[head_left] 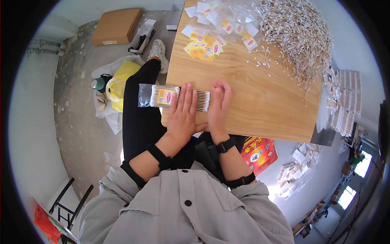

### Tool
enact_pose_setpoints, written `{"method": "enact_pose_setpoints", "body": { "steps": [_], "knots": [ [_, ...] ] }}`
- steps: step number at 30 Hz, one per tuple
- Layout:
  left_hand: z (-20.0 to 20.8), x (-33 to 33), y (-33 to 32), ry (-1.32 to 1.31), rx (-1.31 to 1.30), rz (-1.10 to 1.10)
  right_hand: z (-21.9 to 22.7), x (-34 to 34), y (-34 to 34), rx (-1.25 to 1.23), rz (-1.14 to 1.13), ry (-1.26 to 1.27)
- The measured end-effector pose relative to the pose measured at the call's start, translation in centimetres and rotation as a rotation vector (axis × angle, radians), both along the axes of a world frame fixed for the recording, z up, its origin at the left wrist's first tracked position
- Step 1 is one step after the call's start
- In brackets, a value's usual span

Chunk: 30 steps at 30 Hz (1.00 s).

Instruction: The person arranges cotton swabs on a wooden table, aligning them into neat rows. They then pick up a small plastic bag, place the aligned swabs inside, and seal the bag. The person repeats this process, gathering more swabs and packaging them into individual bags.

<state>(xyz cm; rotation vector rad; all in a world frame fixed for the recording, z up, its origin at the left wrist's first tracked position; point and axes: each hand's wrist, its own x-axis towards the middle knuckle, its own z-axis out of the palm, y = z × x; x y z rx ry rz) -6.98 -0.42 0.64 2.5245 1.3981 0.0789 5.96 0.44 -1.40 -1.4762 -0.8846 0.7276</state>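
Note:
A clear plastic bag [144, 96] lies at the table's near left corner, its left end sticking out past the edge. In it is a flat row of cotton swabs [154, 96] with a yellow and white label card [166, 96]. My left hand [182, 116] rests flat on the row, fingers stretched out and nothing gripped. More cotton swabs [203, 101] in the same row show to the right of that hand. My right hand [219, 106] stands close by their right ends, its fingers curled in. Nothing shows between those fingers; the palm is partly hidden.
A big heap of loose cotton swabs [298, 38] covers the table's far right. Label cards [203, 46] and clear bags [233, 14] lie at the far side. Stacked swab packs [347, 95] stand beyond the right edge. A yellow bag [122, 79] and cardboard box [117, 26] are left.

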Motion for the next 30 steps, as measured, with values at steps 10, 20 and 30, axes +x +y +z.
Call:
{"method": "enact_pose_setpoints", "body": {
  "steps": [10,20,30],
  "knots": [
    [-0.1,0.3,-0.1,0.019,0.007,-0.003,-0.9,0.9,2.0,-0.051,-0.019,-1.08],
    [0.3,0.0,-0.4,0.072,0.014,-0.018,-0.7,0.2,2.4,-0.057,0.01,-1.103],
    [-0.1,-0.2,-0.5,0.032,0.022,-0.014,-1.0,0.3,2.1,-0.079,-0.018,-1.03]
  ]
}}
